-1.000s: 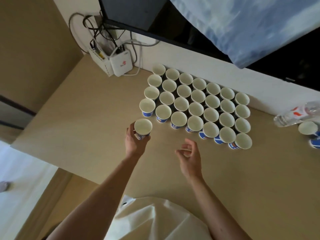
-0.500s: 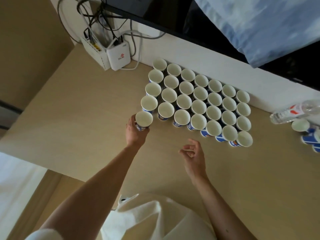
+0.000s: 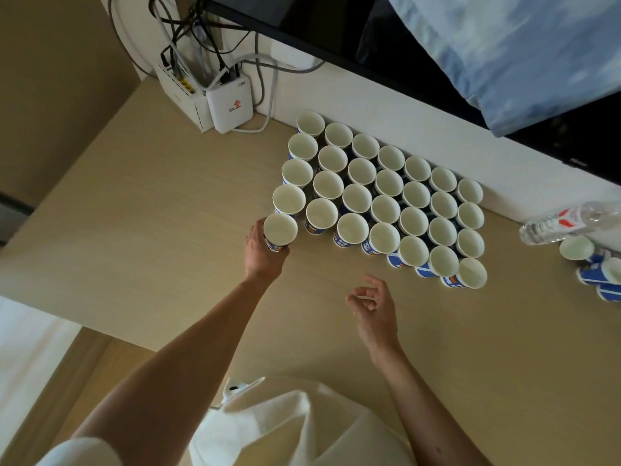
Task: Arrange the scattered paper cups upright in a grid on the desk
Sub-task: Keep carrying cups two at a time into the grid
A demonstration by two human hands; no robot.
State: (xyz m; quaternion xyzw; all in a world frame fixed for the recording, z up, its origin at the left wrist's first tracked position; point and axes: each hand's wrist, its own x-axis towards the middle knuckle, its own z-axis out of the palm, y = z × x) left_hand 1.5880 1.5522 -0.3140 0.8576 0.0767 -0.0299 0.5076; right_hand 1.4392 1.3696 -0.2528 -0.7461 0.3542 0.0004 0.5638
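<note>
Desk point(image 3: 161, 237) — cup point(image 3: 280, 228) upright in L grip point(image 3: 261, 255).

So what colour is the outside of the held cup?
The held cup is blue and white outside; head view.

Matt paper cups point(image 3: 384, 210) on smooth pale wood-grain desk point(image 3: 168, 210)

router point(image 3: 229, 107) — far left corner, cabled | water bottle point(image 3: 564, 223) — lying at right | blue cloth point(image 3: 521, 52) above
</note>
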